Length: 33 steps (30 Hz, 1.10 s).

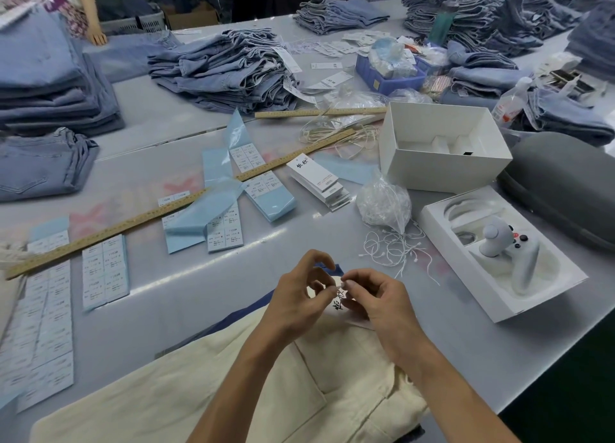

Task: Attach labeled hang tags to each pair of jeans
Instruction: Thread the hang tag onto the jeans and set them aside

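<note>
Left hand [296, 296] and right hand [382, 304] meeting fingertip to fingertip, both pinching a white hang tag [341, 301] over cream jeans [233, 376] lying at the counter's [449, 352] near edge, tag stack [319, 181] sitting mid-counter.

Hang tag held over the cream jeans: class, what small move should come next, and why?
Probably feed the string through the hang tag: both the left hand and right hand pinch at its top, above the cream jeans, and it looks not yet attached.
</note>
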Available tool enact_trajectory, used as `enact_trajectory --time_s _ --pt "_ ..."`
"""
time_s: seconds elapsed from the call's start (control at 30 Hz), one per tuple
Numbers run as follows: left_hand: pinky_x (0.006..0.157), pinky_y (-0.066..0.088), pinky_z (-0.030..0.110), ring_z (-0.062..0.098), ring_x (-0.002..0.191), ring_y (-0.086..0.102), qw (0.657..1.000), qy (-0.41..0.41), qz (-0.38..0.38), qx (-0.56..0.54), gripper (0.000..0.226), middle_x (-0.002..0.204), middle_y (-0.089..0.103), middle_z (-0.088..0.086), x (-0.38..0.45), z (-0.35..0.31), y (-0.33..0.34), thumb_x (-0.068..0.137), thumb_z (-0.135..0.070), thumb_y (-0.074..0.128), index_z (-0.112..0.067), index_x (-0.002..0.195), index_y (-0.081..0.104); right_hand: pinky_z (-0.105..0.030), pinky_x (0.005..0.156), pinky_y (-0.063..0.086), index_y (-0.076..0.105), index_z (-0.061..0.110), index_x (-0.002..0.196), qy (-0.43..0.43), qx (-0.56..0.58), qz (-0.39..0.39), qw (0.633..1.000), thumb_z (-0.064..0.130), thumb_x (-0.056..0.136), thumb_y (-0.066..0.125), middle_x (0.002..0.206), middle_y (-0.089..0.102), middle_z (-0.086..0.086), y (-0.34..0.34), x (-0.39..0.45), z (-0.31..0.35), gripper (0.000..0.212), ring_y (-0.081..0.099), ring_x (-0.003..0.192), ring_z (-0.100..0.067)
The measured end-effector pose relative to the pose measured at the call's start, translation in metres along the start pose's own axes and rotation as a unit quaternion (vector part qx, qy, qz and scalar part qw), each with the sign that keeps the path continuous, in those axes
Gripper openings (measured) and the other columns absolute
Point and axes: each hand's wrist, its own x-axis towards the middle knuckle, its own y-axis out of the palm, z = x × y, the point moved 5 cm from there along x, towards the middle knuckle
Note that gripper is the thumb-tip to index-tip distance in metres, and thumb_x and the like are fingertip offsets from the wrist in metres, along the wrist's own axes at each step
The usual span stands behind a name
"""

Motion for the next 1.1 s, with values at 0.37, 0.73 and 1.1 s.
enact_trajectory --time_s 0.37,0.73,1.1 --pt "0.077 0.047 0.008 0.01 0.083 0.068 1.0 -0.013 -0.003 -0.015 0.034 0.087 0.073 -0.014 0.0 0.012 -0.002 0.09 -0.018 0.073 -0.037 0.107 0.052 -0.022 0.076 0.057 0.077 0.019 0.09 -0.045 -0.087 0.04 0.994 0.001 0.095 0.064 0.09 0.077 -0.006 0.005 -0.002 0.001 0.023 0.073 0.083 -0.016" --pt "0.081 0.053 0.02 0.012 0.084 0.063 0.995 -0.065 -0.044 -0.054 0.03 0.102 0.064 -0.012 0.0 0.036 0.001 0.079 -0.033 0.086 -0.032 0.098 0.063 -0.022 0.074 0.056 0.077 0.013 0.086 -0.043 -0.094 0.007 0.995 -0.002 0.091 0.067 0.082 0.075 -0.008 0.001 -0.002 -0.001 0.019 0.07 0.076 -0.015" --pt "0.082 0.049 0.013 0.006 0.095 0.068 0.954 -0.154 -0.256 -0.037 0.04 0.097 0.076 -0.013 -0.085 0.094 -0.067 0.093 0.004 0.061 -0.032 0.1 0.077 -0.035 0.088 0.056 0.079 0.013 0.098 -0.34 -0.478 -0.028 0.809 -0.003 0.082 0.077 0.107 0.07 0.0 0.069 -0.033 0.031 0.022 0.068 0.099 -0.02"
